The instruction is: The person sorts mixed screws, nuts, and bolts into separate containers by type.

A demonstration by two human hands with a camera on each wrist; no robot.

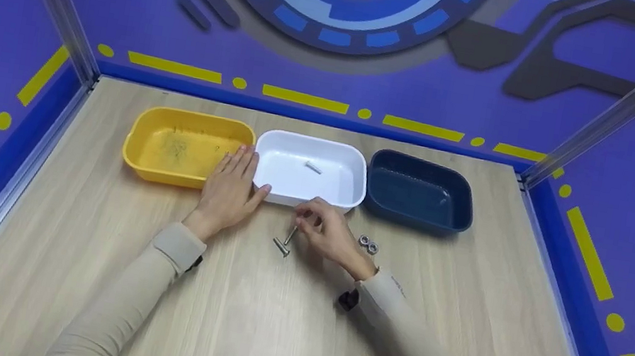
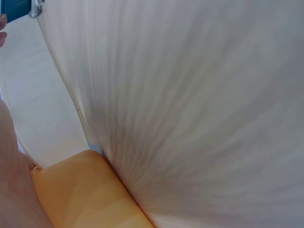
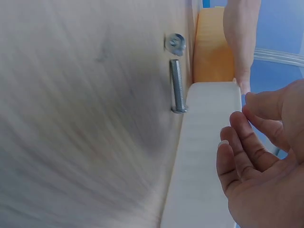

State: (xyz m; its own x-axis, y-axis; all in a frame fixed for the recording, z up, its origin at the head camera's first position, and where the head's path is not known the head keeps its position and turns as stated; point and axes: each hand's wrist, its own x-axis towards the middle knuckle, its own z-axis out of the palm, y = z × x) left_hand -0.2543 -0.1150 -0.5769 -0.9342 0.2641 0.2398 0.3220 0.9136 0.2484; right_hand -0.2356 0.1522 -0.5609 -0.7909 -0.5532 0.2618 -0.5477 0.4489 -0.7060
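Note:
My left hand [image 1: 229, 193] lies flat where the yellow bin [image 1: 164, 178] and the white bin [image 1: 288, 200] meet, its fingers stretched over their near rims. At the front of the white bin my right hand [image 1: 325, 227] hovers with loosely bent fingers. Its thumb [image 3: 266, 104] comes close to the index fingertip, and nothing shows between them. Just left of that hand, two metal bolts lie on the table: one bolt [image 1: 280, 247] nearer me, another bolt [image 1: 291, 235] beside it. A third bolt [image 1: 313, 167] lies inside the white bin.
A dark blue bin [image 1: 415, 222] stands at the right end of the row. Two metal nuts [image 1: 368, 244] sit side by side on the wooden table [image 1: 244, 319], right of my right hand. Blue-purple panels [image 1: 319, 86] enclose the table's back and sides.

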